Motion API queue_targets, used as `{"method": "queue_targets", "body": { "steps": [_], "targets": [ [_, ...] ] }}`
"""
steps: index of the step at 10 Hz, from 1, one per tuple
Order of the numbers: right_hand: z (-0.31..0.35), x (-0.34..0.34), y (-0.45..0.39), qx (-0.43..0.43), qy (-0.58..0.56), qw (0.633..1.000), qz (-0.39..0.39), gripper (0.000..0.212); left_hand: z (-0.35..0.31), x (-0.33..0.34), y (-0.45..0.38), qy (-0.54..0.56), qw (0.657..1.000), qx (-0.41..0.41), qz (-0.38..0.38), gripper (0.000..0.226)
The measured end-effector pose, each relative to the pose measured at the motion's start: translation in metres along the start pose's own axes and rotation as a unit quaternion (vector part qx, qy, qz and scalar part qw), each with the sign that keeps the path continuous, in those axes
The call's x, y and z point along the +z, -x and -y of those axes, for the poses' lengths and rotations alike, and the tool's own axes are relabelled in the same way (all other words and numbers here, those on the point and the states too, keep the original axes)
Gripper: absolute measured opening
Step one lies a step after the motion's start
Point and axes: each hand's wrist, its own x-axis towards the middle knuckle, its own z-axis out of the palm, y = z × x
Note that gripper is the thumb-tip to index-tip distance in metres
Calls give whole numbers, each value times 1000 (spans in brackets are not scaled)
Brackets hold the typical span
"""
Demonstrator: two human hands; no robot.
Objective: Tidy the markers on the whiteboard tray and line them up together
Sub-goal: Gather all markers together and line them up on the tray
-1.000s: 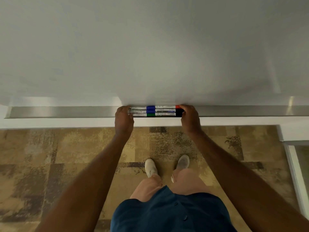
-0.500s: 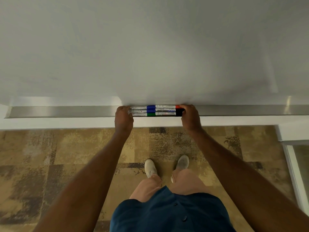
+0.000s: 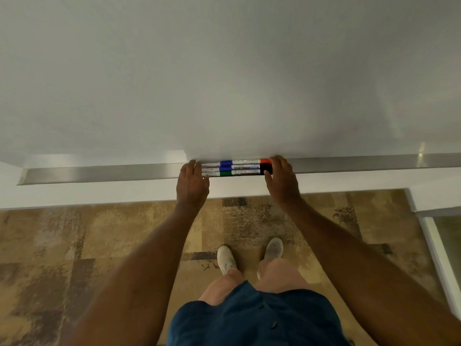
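Observation:
Several whiteboard markers [image 3: 239, 167] lie side by side in three tight rows on the metal tray [image 3: 99, 172] under the whiteboard [image 3: 224, 71]. Blue and green caps show mid-bundle, red and black caps at the right end. My left hand [image 3: 192, 186] presses its fingertips against the left ends of the markers. My right hand [image 3: 283, 181] cups the right ends, with its fingers over the red cap and its thumb by the black one. The bundle is squeezed between both hands.
The tray runs bare to the left and to the right [image 3: 374, 162] of the bundle. Below it is a white ledge [image 3: 74, 193], then patterned carpet [image 3: 74, 245] with my shoes [image 3: 225, 259]. A window frame [image 3: 434, 245] stands at the right.
My left hand has shifted a little to the right, pushing the markers' left ends inward. The fingers of both hands lie flatter. The right hand has barely moved.

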Motion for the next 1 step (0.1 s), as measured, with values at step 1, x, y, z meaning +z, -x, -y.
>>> {"method": "queue_targets", "body": {
  "steps": [1],
  "targets": [
    [-3,1,4,-15,51,999,-11,52,3,4,8,-54,998,32,-14,61]
  ]
}}
